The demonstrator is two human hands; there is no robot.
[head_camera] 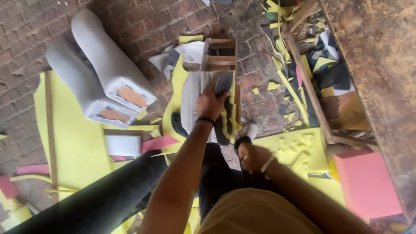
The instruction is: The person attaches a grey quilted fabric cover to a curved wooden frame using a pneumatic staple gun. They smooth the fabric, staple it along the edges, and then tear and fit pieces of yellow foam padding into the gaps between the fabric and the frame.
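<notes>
Two bare hands are seen from above, over a brick floor [26,30] strewn with foam offcuts. Nearest the camera, a mustard shirt and black trousers fill the lower middle of the view. The right hand [252,157] is held low by the right knee, fingers curled in around a dark object [241,143] that is too blurred to be identified. Just beyond it, yellow foam scraps [299,147] are scattered on a yellow sheet, and a pink foam block [368,184] is set to the right.

The left hand [211,104] is stretched forward, its fingers pressed together around a dark flat tool [223,82]. The tool is laid against a wooden frame [222,52] wrapped in white fabric [193,97] with yellow foam [232,117] along its right edge. The frame stands on the floor between the person's feet.

Further left, a large yellow foam sheet [78,143] is spread out, and two grey padded cushions [99,73] are laid partly on it. At far right, a rough wooden worktop [377,52] is seen, with cloth and foam scraps [320,60] piled beside it.
</notes>
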